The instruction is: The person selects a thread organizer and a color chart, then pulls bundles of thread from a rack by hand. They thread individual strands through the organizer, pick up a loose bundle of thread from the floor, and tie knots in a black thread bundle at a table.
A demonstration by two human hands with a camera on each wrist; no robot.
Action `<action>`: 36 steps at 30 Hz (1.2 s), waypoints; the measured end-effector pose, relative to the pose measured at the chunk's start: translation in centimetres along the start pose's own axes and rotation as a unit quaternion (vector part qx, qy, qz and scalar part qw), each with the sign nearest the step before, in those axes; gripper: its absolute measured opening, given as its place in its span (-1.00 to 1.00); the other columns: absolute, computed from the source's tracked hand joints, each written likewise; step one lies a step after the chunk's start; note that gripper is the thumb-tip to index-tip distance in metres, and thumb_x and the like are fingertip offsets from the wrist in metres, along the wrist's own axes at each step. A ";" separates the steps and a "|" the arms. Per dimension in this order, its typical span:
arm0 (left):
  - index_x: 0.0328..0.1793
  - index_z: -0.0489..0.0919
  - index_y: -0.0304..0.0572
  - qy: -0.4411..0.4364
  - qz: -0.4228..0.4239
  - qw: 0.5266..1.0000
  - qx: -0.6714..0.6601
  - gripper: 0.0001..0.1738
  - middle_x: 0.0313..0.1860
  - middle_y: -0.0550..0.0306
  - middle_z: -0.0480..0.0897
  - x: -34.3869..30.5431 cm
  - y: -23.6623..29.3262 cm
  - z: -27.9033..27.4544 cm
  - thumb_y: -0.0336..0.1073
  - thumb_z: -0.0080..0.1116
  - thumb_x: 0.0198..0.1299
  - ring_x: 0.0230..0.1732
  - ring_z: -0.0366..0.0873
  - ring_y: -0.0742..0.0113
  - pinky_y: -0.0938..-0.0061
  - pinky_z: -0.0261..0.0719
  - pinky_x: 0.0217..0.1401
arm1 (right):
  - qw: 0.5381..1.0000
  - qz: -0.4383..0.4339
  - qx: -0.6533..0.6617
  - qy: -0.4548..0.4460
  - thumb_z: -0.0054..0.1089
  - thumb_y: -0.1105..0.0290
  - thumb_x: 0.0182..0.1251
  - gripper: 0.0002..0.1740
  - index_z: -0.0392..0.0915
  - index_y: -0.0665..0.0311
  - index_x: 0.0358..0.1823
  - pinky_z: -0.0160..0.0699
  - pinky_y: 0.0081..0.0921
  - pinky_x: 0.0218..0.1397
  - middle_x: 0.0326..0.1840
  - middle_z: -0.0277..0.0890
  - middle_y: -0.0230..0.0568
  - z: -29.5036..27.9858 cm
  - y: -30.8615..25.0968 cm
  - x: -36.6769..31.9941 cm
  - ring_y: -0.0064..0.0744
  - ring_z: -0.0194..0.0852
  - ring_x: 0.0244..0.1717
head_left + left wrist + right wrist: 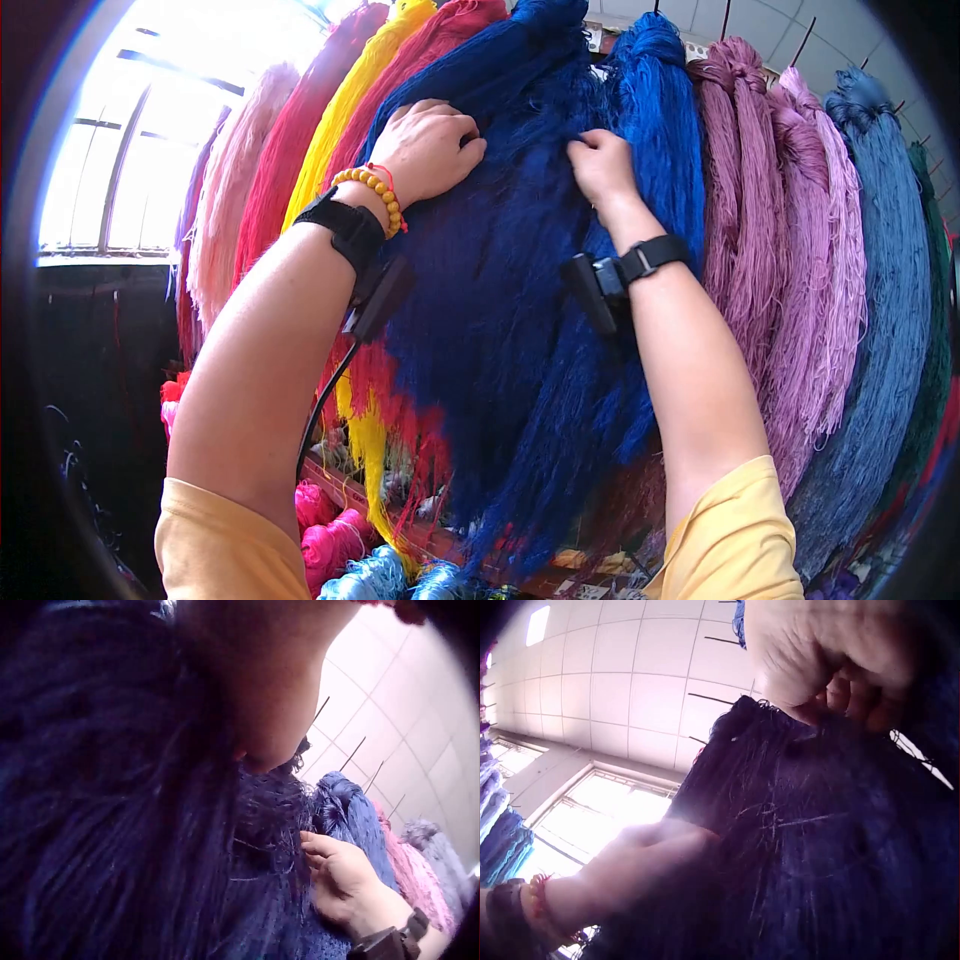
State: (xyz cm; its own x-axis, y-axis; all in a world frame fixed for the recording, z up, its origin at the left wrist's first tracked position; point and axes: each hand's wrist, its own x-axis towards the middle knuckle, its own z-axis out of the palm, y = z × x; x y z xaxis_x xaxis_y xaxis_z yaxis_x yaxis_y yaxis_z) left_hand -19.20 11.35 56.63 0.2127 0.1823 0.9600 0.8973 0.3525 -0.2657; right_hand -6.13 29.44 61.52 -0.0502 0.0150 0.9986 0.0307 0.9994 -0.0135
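Note:
A wide dark blue hank of thread [480, 300] hangs at the centre of the head view, its strands spread between the two hands. On its left edge, the left hand [425, 150] has its fingers curled into the strands. At the right edge, the right hand [605, 170] pinches strands with curled fingers. In the right wrist view the right hand [832, 660] shows its fingers bent round dark strands, and the left hand [652, 862] is across the hank. The left wrist view shows the right hand [341, 877] at the strands' edge.
Pink, red and yellow hanks [345, 110] hang at left, with a bright window [120, 150] beyond. Bright blue [660, 120], mauve [740, 200] and grey-blue hanks [870, 250] hang at right. Pink [335, 545] and light blue bundles [370, 578] lie below.

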 end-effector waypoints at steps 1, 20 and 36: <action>-0.10 0.60 -0.13 0.003 -0.002 1.000 0.003 -0.69 0.03 0.01 0.54 0.1 -0.1 0.1 -0.15 -0.02 0.14 0.23 0.32 0.09 0.20 0.15 0.35 | 0.997 -0.009 0.043 0.070 0.04 0.43 0.09 -0.72 0.55 0.45 -0.20 0.47 -0.45 -0.28 -0.28 0.59 -0.05 0.3 1.7 0.2 -0.38 0.52 -0.34; -0.08 0.60 -0.07 0.033 0.018 0.999 -0.038 -0.68 0.00 0.01 0.56 -0.3 0.5 1.7 -0.14 0.01 0.13 0.21 0.33 0.06 0.17 0.16 0.32 | 0.954 -0.272 -0.099 0.080 0.17 0.26 0.12 -0.86 0.59 0.14 -0.40 0.48 -0.28 -0.20 -0.35 0.43 -0.15 -0.6 -4.8 -1.8 -0.12 0.48 -0.30; 0.26 0.37 -0.03 0.029 -0.035 0.998 -0.041 -0.09 0.20 -0.04 0.43 0.4 5.4 1.7 0.31 0.22 -0.20 0.39 0.10 -0.01 -0.32 -0.08 0.26 | 0.979 -0.126 -0.158 -0.021 0.05 0.33 0.08 -0.73 0.57 0.16 -0.17 0.47 -0.21 -0.07 -0.21 0.50 0.03 -1.9 -2.4 -1.2 -0.01 0.49 -0.16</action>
State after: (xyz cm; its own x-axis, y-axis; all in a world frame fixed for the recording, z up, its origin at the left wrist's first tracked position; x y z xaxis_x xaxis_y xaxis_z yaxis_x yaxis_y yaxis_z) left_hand -14.94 14.94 55.42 0.1679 0.1052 0.9802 0.9391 0.2853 -0.1915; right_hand -4.24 26.98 60.45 -0.1376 -0.2233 0.9650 0.3188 0.9124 0.2566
